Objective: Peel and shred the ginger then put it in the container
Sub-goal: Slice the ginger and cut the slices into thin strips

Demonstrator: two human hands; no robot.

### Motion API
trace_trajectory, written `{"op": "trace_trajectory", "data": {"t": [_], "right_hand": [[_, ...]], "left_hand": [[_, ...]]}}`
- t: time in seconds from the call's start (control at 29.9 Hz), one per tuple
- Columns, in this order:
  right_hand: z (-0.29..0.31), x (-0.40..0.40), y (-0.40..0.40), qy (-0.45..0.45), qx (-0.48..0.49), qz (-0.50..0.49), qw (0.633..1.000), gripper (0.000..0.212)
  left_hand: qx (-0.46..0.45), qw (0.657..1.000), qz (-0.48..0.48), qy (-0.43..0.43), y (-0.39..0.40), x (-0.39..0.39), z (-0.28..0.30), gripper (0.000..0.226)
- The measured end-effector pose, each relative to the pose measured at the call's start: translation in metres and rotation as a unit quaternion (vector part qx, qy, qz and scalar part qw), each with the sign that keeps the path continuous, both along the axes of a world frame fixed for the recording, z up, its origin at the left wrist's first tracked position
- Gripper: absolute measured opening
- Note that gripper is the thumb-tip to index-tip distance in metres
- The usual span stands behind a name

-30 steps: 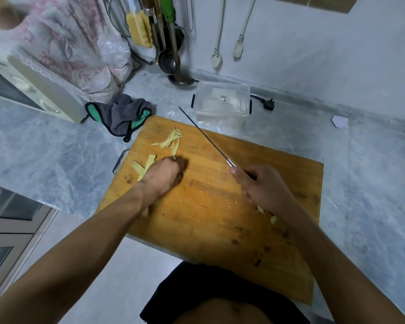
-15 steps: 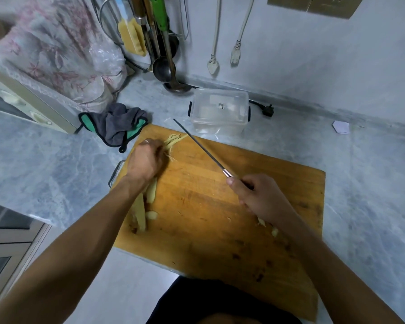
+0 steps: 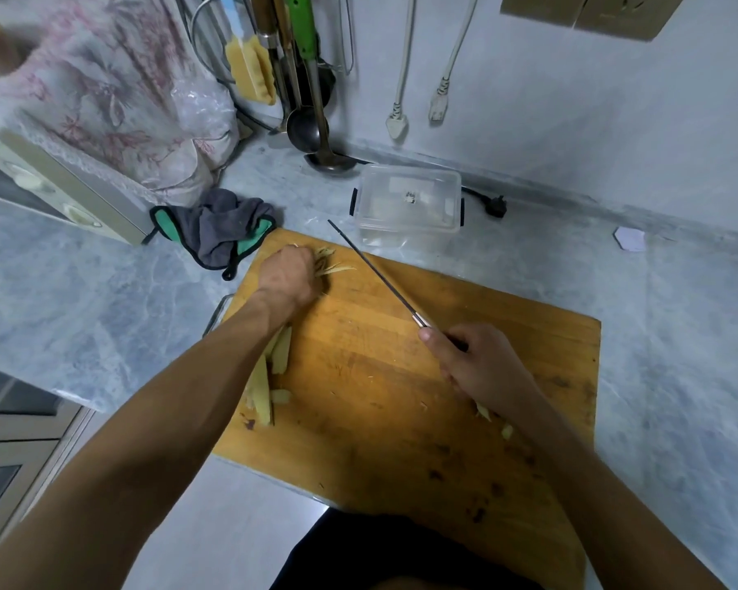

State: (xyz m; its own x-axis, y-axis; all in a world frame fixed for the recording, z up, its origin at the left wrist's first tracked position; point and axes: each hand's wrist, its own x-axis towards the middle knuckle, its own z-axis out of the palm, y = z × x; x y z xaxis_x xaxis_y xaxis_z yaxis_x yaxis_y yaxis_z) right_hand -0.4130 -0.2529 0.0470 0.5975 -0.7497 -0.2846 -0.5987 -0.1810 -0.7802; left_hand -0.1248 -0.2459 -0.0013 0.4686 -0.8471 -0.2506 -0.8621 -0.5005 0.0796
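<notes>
We judge step: gathering ginger shreds [image 3: 331, 268] for transfer. Left hand [image 3: 288, 272] curled over shred pile at far board corner, fingers closed round it; strands poke out past knuckles. Right hand [image 3: 480, 364] wrapped round knife [image 3: 376, 274] handle, blade lifted, pointing toward container [image 3: 407, 202]. Container just beyond left-hand grip, off cutting board [image 3: 401, 398]. Uncut ginger slices [image 3: 273, 368] under left forearm, partly hidden. Next: carry pinch to container; lid state unclear to us.
</notes>
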Motion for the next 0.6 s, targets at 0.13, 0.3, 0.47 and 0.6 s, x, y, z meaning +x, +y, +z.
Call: {"op": "trace_trajectory", "data": {"t": [0.13, 0.3, 0.47, 0.6], "right_hand": [[-0.002, 0.002, 0.001, -0.009, 0.010, -0.007, 1.000, 0.055], [-0.003, 0.020, 0.001, -0.020, 0.033, -0.025, 0.999, 0.053], [0.000, 0.057, 0.001, -0.069, 0.102, -0.054, 0.991, 0.028], [0.005, 0.083, 0.006, -0.116, 0.136, -0.065, 0.982, 0.028]], "left_hand": [[-0.139, 0.970, 0.097, 0.175, 0.021, 0.015, -0.002, 0.018], [-0.256, 0.813, 0.285, 0.439, 0.058, 0.002, 0.028, 0.015], [-0.276, 0.729, 0.319, 0.539, 0.095, -0.031, 0.057, 0.007], [-0.275, 0.739, 0.299, 0.537, 0.114, -0.055, 0.070, 0.009]]}}
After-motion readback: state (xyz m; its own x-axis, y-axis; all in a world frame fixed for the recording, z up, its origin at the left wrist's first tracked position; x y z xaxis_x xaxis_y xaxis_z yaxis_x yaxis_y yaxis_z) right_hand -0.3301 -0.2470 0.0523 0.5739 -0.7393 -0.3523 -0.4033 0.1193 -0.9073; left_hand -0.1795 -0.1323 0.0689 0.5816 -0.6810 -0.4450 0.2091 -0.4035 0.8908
